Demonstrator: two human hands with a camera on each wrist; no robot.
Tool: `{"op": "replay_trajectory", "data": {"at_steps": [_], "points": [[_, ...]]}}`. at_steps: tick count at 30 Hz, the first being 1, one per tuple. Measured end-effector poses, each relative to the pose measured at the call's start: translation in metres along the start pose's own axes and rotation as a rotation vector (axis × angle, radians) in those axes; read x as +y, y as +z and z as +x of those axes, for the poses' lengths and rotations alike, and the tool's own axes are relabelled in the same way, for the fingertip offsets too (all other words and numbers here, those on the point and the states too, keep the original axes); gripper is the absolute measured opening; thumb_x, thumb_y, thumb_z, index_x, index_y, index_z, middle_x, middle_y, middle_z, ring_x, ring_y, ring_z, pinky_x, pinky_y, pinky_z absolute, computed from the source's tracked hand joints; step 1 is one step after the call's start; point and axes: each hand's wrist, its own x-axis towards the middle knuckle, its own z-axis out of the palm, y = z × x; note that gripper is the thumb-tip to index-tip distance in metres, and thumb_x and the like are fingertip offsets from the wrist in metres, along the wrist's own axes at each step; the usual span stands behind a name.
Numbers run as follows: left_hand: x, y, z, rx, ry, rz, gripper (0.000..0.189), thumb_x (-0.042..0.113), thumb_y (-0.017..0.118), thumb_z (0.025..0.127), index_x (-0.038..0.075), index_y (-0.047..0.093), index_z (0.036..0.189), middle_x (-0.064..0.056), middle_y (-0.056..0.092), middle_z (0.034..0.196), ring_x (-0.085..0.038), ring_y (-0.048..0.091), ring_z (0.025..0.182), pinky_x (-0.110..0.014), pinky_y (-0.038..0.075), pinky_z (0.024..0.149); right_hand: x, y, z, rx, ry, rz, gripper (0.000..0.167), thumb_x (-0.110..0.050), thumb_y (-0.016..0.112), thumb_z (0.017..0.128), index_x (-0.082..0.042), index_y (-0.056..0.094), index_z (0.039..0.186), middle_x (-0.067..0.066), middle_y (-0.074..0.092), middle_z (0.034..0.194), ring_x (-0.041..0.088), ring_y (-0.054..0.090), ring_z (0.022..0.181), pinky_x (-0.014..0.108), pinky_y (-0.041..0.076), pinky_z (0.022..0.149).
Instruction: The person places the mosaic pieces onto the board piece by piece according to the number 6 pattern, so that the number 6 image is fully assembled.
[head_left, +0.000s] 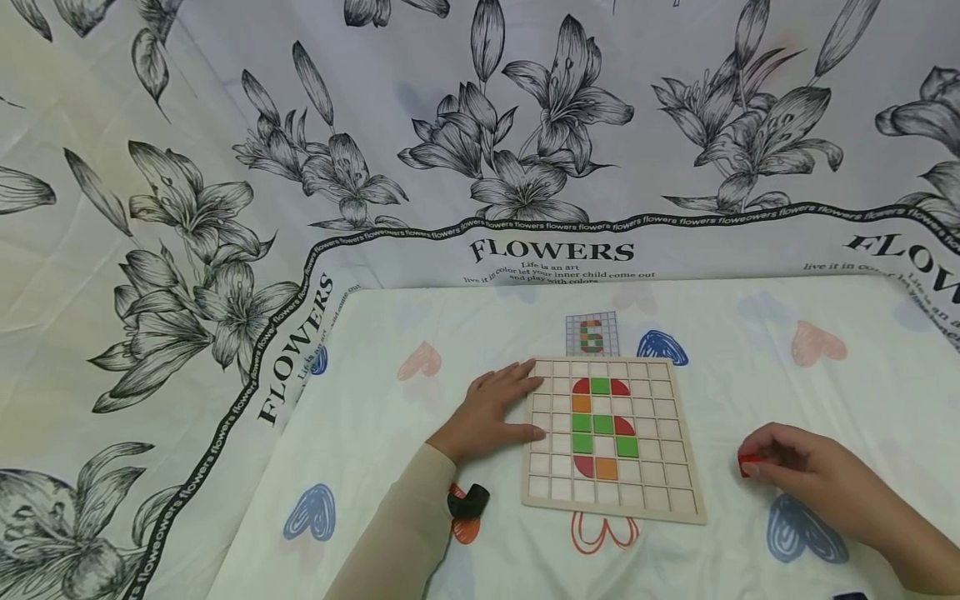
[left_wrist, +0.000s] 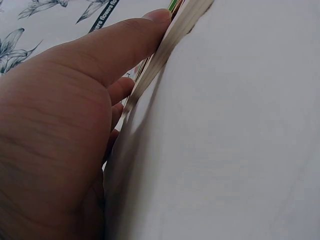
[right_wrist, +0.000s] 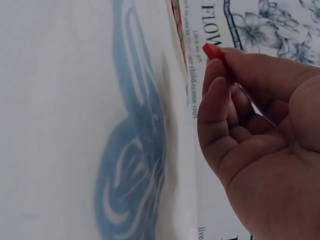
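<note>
A wooden grid board (head_left: 667,500) lies on the cloth, with red, green and orange tiles set in its cells in the shape of a figure 6. My left hand (head_left: 491,412) rests along the board's left edge, thumb and fingertips touching the rim, the fingers fairly straight. To the right of the board, my right hand (head_left: 806,471) pinches a small red tile (head_left: 747,465) between thumb and finger. In the right wrist view the red tile (right_wrist: 214,51) sticks out past the fingertips, the other fingers curled in. Part of the tile is hidden by the fingers.
Behind the board lies a small pattern card (head_left: 592,333) showing a similar coloured 6; its lower edge meets the board. The white cloth (head_left: 390,417) printed with hearts covers the surface. A flower-printed curtain (head_left: 450,125) rises at the back and left.
</note>
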Motion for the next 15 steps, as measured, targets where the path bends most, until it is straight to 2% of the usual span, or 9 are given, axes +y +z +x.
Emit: {"op": "replay_trajectory", "data": {"at_steps": [3,8,15], "points": [[0.001,0.000,0.000,-0.001,-0.003,-0.009,0.088,0.070,0.073,0.094,0.033,0.045,0.168,0.020,0.018,0.177,-0.004,0.010,0.162,-0.046,0.009,0.130,-0.002,0.001,0.003,0.009,-0.006,0.009,0.018,0.004,0.080,0.096,-0.008,0.075,0.108,-0.002,0.075,0.095,0.013,0.069,0.082,0.015,0.050,0.072],[0.001,-0.001,0.000,-0.011,-0.013,-0.001,0.089,0.072,0.072,0.094,0.034,0.044,0.169,0.021,0.017,0.177,-0.003,0.008,0.162,-0.045,0.008,0.130,-0.005,0.005,0.008,0.002,0.029,0.033,0.020,0.001,0.082,0.095,-0.008,0.075,0.112,-0.002,0.077,0.098,0.015,0.070,0.083,0.013,0.050,0.076],[0.001,-0.001,0.000,-0.007,-0.005,-0.007,0.088,0.071,0.072,0.094,0.032,0.044,0.169,0.019,0.018,0.178,-0.004,0.009,0.162,-0.046,0.008,0.130,-0.016,0.011,0.016,-0.020,0.053,0.061,0.016,-0.002,0.081,0.097,-0.007,0.074,0.112,-0.003,0.077,0.098,0.017,0.070,0.084,0.016,0.051,0.075]]}}
